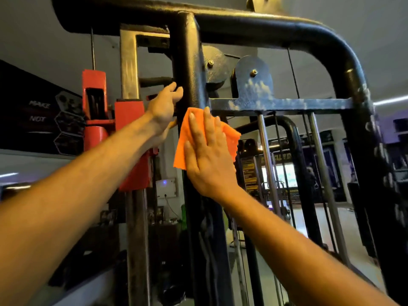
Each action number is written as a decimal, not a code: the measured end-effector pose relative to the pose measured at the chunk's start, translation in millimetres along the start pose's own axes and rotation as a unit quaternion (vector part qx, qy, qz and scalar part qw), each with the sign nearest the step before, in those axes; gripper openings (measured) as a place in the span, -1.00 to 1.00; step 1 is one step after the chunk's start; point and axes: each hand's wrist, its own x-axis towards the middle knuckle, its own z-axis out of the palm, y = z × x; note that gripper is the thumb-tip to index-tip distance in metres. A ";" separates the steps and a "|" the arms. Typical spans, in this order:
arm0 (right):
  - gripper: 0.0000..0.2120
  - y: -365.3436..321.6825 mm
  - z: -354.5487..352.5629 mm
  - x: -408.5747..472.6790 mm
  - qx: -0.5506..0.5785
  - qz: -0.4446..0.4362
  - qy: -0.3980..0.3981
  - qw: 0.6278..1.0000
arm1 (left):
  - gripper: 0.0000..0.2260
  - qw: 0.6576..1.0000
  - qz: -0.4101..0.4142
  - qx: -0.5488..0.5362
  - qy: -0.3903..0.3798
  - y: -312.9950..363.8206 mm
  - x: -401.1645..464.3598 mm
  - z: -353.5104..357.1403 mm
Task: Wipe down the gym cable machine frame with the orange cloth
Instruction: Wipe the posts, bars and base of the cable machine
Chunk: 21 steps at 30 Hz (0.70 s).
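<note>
The black cable machine frame (187, 51) rises in front of me, its upright post joining a curved top bar. An orange cloth (184, 133) lies flat against the upright post just below the crossbar. My right hand (207, 155) presses the cloth onto the post with straight, spread fingers. My left hand (165, 104) reaches higher on the left side of the same post, its fingers curled round the post's edge.
A worn blue crossbar (282, 104) with a pulley bracket (254, 78) runs right from the post. Chrome guide rods (267, 162) and cables hang below it. Red machine parts (130, 133) stand close on the left. A dark wall poster (39, 115) is behind.
</note>
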 end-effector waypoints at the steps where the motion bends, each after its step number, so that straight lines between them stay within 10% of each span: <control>1: -0.34 0.0 2.6 -18.4 0.013 0.004 0.004 1.000 | -0.68 1.000 0.000 0.004 -0.002 0.8 -4.6 3.4; 21: -0.35 1.5 4.2 -11.4 0.091 0.078 -0.008 0.993 | -0.61 0.997 -0.069 0.046 0.004 2.0 -32.5 3.8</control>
